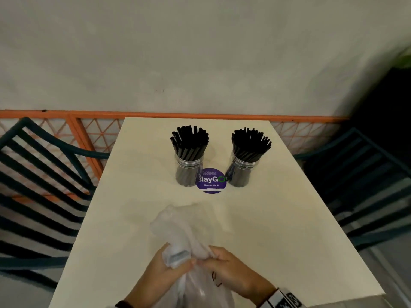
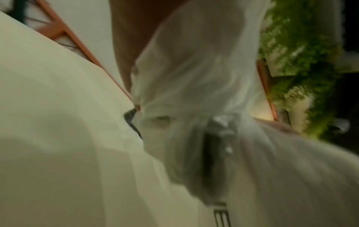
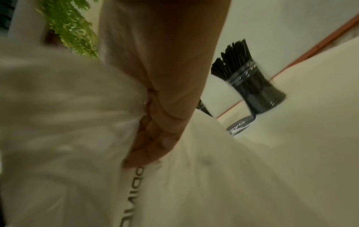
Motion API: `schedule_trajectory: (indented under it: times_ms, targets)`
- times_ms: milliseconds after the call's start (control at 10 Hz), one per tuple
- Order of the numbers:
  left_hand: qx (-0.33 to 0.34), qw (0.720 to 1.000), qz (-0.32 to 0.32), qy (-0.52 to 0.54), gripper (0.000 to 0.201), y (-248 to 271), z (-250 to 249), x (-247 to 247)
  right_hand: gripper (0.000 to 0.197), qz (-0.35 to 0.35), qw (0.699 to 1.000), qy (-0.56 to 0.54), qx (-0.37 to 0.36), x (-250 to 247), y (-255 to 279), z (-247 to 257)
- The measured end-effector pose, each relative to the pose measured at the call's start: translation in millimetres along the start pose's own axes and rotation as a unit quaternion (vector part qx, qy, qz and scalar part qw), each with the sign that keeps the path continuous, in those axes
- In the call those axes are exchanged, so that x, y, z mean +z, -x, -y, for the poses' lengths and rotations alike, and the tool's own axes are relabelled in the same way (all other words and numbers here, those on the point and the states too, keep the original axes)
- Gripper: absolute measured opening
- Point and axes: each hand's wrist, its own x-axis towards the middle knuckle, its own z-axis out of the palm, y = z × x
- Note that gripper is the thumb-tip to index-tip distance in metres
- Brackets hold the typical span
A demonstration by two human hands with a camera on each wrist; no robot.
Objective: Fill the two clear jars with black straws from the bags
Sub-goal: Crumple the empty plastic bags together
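My left hand [image 1: 163, 266] and right hand [image 1: 230, 268] both pinch the crumpled clear bags [image 1: 178, 230] low in the frame's centre, over the cream table [image 1: 278, 218]. Above, mid-frame, the two clear jars, left jar [image 1: 188, 172] and right jar [image 1: 241, 172], stand packed with black straws [image 1: 190, 138], flanking a purple sticker [image 1: 211, 182].

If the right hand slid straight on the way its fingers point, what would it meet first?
The right hand points left across the table's near edge, gripping the plastic bag. Going straight on, it would probably meet the left hand first, since their fingertips nearly touch already; the straw jars stand far off.
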Motion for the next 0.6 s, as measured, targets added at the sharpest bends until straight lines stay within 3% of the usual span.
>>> schedule_trajectory:
  times_ms: [100, 200, 300, 400, 500, 600]
  targets:
    - [0.041, 0.997, 0.009, -0.063, 0.030, 0, -7, 31, 0.022, -0.033, 0.997, 0.048, -0.042, -17, 30, -8]
    - [0.075, 0.989, 0.044, -0.124, 0.041, 2, -25, 72, 0.015, -0.194, 0.970, 0.084, -0.117, -30, 67, -25]
    - [0.084, 0.982, 0.120, -0.119, 0.032, -2, -25, 96, 0.040, -0.394, 0.901, 0.078, -0.161, -52, 107, -48]
    - [0.093, 0.964, 0.223, -0.112, 0.059, -5, -17, 131, 0.084, -0.374, 0.924, 0.001, -0.078, -80, 150, -60]
    - [0.089, 0.928, 0.329, -0.151, 0.032, -1, 5, 183, 0.070, -0.239, 0.966, -0.087, -0.037, -101, 198, -76]
    - [0.067, 0.903, 0.362, -0.221, 0.041, 10, 27, 229, 0.039, -0.300, 0.945, -0.126, -0.029, -110, 242, -109]
